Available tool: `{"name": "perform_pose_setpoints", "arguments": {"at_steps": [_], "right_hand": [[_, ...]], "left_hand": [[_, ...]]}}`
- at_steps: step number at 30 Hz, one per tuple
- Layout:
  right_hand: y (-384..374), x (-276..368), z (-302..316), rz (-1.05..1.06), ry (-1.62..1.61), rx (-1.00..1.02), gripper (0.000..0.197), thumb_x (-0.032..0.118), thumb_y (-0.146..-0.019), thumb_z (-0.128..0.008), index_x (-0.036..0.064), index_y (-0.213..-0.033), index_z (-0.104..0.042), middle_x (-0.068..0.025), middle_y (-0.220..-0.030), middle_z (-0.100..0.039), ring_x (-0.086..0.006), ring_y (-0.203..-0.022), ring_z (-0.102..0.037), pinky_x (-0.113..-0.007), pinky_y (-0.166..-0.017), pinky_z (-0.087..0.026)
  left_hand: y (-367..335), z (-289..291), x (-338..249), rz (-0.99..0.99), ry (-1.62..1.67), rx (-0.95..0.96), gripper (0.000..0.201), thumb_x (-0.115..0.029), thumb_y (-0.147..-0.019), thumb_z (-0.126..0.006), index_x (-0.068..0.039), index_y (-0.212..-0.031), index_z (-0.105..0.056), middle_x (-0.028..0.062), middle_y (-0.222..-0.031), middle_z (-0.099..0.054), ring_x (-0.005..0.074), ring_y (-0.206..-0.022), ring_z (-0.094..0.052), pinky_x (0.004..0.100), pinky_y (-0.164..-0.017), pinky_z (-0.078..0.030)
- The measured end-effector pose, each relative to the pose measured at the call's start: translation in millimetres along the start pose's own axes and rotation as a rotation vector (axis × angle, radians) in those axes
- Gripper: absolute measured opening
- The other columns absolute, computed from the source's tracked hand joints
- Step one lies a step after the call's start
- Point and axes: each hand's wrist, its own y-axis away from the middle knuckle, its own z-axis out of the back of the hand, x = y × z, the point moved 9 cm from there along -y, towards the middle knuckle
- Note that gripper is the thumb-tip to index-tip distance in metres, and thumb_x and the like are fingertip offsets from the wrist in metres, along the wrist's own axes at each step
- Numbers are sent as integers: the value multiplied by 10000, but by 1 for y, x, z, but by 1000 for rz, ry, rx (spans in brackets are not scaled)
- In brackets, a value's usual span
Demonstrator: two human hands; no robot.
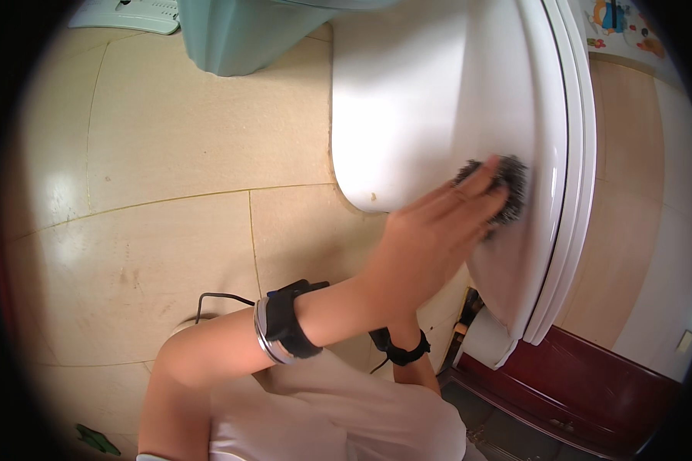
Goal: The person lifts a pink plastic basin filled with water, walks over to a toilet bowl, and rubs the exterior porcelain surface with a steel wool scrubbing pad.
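Note:
My left hand [446, 223] presses a dark, curly scouring pad [511, 184] against the curved side of a white toilet [407, 100]. The fingers lie over the pad and are slightly smeared by motion. A silver bangle [265, 330] and a black band [294, 326] circle the left forearm, which reaches across from the lower left. Beneath it comes my right forearm [415, 373], wearing a black wrist strap [407, 349]. My right hand is hidden behind the left hand and forearm, so its fingers cannot be seen.
A pale teal bin [231, 38] stands at the far side beside the toilet. Beige tiles [169, 131] cover the floor at left. A dark red glossy panel [592, 384] and a white roll-like object [486, 338] are at lower right. A green object [96, 438] lies at lower left.

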Motion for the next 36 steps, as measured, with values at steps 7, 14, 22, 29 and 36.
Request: {"name": "perform_pose_setpoints", "arguments": {"at_steps": [7,14,22,29,36], "right_hand": [[3,12,4,-15,-355,95,196,30,-879,-473,21,-1074,-496,-20,-981,-538,-162,-917,-539,-267,-789,-430],[-3,9,34,-76,-38,-72,248,89,-762,-648,-14,-957,-533,-116,-899,-537,-249,-823,-534,-322,-733,-422],[18,-6,25,-83,-302,42,126,16,-867,-478,34,-987,-514,-29,-958,-517,-117,-929,-483,-246,-796,-394],[14,-20,19,-225,-452,68,201,67,-764,-621,-3,-940,-555,-120,-918,-557,-273,-848,-555,-336,-711,-433],[21,-18,14,-223,-422,146,221,72,-763,-630,-3,-954,-549,-123,-937,-558,-272,-865,-555,-331,-725,-435]], "left_hand": [[19,6,27,52,-83,-48,305,16,-700,-615,0,-1005,-608,161,-1159,-559,275,-937,-600,321,-761,-508],[27,-9,7,190,167,-33,249,6,-769,-575,67,-1011,-580,238,-1137,-543,354,-972,-581,330,-793,-493],[51,-30,79,704,301,12,272,-30,-767,-613,87,-1011,-588,239,-1114,-561,308,-970,-605,286,-786,-485],[39,-20,17,339,349,-86,251,31,-751,-609,59,-1001,-601,215,-1152,-549,306,-992,-595,314,-793,-492],[32,-16,-6,82,21,16,306,81,-686,-617,38,-990,-618,202,-1166,-550,221,-844,-639,265,-691,-519]]}}
